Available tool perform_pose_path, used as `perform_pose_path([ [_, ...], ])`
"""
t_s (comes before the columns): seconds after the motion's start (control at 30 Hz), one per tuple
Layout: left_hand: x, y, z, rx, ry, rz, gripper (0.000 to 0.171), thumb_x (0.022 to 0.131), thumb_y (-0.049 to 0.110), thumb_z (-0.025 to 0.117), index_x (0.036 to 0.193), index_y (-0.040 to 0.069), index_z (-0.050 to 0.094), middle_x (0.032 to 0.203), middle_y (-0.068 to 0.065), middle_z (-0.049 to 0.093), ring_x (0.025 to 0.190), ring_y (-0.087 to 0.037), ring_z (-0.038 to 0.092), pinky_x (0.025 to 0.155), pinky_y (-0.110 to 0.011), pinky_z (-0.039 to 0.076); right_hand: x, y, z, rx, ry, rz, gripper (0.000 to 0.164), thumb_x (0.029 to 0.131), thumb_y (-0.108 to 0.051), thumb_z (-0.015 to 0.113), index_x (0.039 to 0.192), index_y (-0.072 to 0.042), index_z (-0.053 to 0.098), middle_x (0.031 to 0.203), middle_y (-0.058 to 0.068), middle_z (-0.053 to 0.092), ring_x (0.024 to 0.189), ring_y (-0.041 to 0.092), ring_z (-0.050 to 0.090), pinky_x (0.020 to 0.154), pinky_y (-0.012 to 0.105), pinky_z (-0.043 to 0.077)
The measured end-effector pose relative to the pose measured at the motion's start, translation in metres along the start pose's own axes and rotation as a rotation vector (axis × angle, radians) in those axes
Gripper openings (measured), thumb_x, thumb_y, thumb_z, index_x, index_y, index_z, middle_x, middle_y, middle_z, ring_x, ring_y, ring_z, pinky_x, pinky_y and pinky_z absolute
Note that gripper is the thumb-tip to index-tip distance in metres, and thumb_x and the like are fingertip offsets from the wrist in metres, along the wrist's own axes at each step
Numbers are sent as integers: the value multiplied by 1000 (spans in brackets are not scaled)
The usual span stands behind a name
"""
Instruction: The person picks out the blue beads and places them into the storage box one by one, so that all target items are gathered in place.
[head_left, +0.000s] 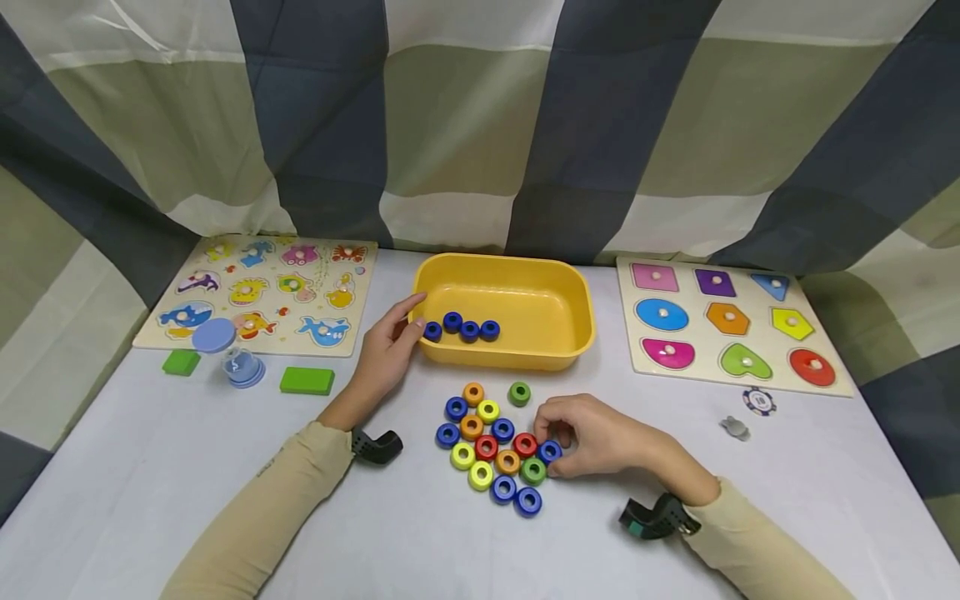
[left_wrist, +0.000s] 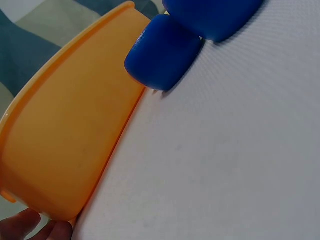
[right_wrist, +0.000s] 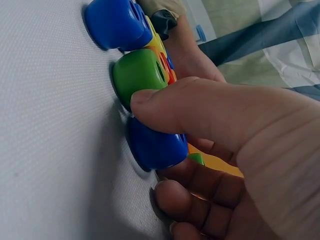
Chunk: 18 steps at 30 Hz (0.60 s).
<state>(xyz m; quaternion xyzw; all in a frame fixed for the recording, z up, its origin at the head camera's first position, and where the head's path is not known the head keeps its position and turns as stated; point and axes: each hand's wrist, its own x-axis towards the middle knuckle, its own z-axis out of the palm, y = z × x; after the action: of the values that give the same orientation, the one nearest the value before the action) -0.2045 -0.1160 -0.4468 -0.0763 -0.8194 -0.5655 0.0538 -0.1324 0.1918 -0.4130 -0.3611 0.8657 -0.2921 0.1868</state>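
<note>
My left hand (head_left: 387,348) holds the left end of a yellow plastic tray (head_left: 517,360), thumb at the near corner; its fingertips (left_wrist: 22,224) show at the tray's end in the left wrist view. Several blue rings (head_left: 469,332) sit in the tray's front left part. My right hand (head_left: 600,437) pinches a blue ring (head_left: 550,452) between thumb and fingers at the right side of a ring cluster. In the right wrist view the thumb lies over this blue ring (right_wrist: 157,147), its tip against a green ring (right_wrist: 137,75). The cluster mixes blue, yellow, red (head_left: 486,447), orange and green rings.
An animal puzzle board (head_left: 288,287) lies at the back left, with green blocks (head_left: 307,381) and a light-blue lidded piece (head_left: 243,367) before it. On the right lie a shape puzzle board (head_left: 723,325), a poker chip (head_left: 759,401) and a small grey piece (head_left: 735,428). A checkered curtain hangs behind.
</note>
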Motion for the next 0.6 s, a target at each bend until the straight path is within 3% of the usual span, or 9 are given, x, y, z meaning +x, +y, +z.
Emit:
perform_pose_path([
  [0.6,-2,4,0,9,3,0,41,101,25,47,142,23,49,153,2,43,144,-18,36,116,-40,36,-1,2,-2,67,11,-4,29,71,-15,82,86,-24,59,81,-12,59,71,10,55,62,21,50],
])
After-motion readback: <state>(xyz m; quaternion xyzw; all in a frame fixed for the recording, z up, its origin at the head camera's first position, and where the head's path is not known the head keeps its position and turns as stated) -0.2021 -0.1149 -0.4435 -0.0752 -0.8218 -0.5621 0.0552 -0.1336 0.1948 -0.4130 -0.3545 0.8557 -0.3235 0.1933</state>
